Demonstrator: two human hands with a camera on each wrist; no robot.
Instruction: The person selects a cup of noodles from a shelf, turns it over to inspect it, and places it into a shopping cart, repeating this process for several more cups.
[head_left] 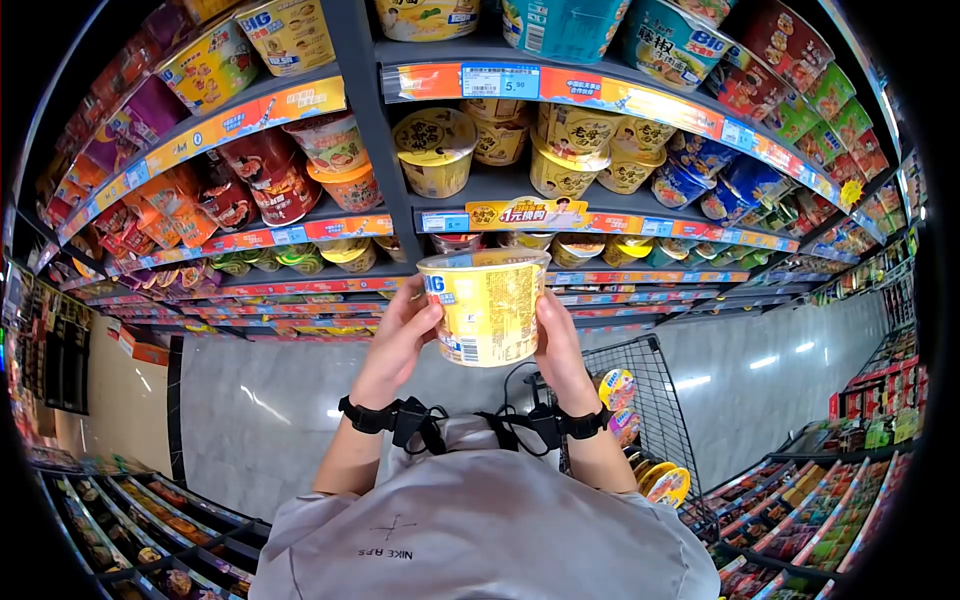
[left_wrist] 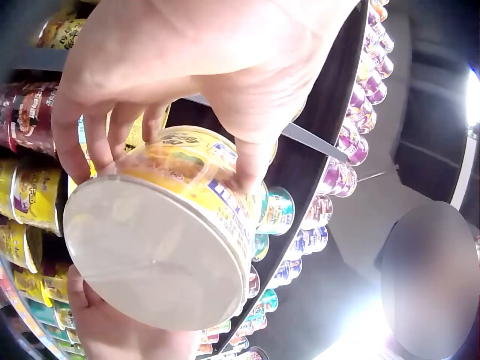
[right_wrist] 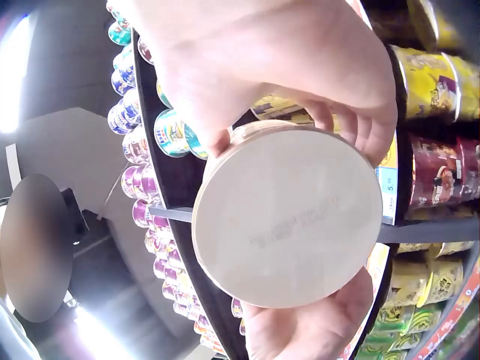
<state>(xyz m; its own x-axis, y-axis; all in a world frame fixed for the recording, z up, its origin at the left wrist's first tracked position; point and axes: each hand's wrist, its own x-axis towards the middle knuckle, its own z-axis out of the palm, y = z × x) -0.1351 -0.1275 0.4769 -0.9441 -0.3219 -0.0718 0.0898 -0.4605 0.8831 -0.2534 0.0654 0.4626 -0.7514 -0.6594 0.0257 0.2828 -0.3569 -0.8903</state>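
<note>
Held bowl (head_left: pixel 487 305) up between both hands, in front of shelf (head_left: pixel 505 182), clear of it. My left hand (head_left: pixel 398 340) wrapped its left side, fingers (left_wrist: pixel 71 139) curled on wall. My right hand (head_left: pixel 556 345) wrapped its right side, fingers (right_wrist: pixel 379 127) curled over base edge. Cart (head_left: pixel 655 400) stood at my right.

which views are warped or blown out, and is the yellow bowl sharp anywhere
Head view: fisheye bends the shelves into arcs, corners go black, yet the yellow noodle bowl is sharp. Left wrist view: the left hand is soft and overexposed, glare at lower right. Right wrist view: the right hand is washed out; the bowl's base shows faint print.
</note>
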